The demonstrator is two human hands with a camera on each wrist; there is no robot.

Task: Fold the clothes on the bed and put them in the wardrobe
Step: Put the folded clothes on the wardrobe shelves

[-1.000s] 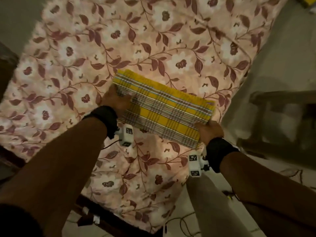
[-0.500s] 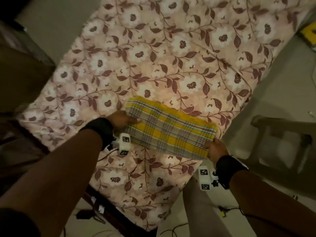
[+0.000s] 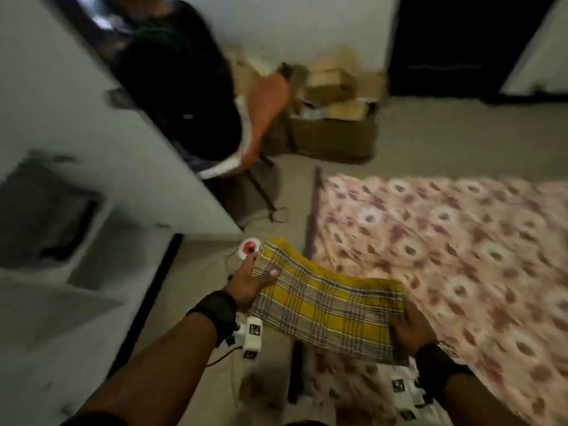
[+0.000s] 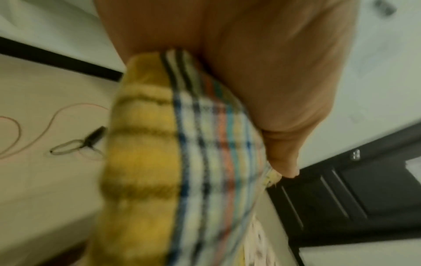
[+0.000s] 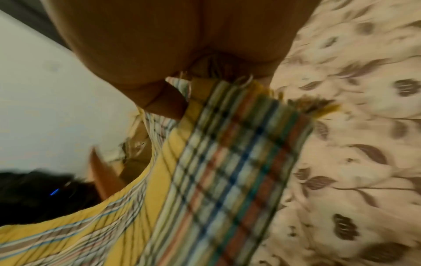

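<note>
Lifted off the bed since a moment ago, our folded yellow plaid cloth hangs over the floor beside it. Our left hand and right hand each grip an end; fingers beneath stay hidden, everything blurred.

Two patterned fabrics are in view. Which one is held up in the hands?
The yellow checked cloth, folded; the left hand and right hand grip its two ends. The pink floral bedsheet lies flat on the bed.
</note>
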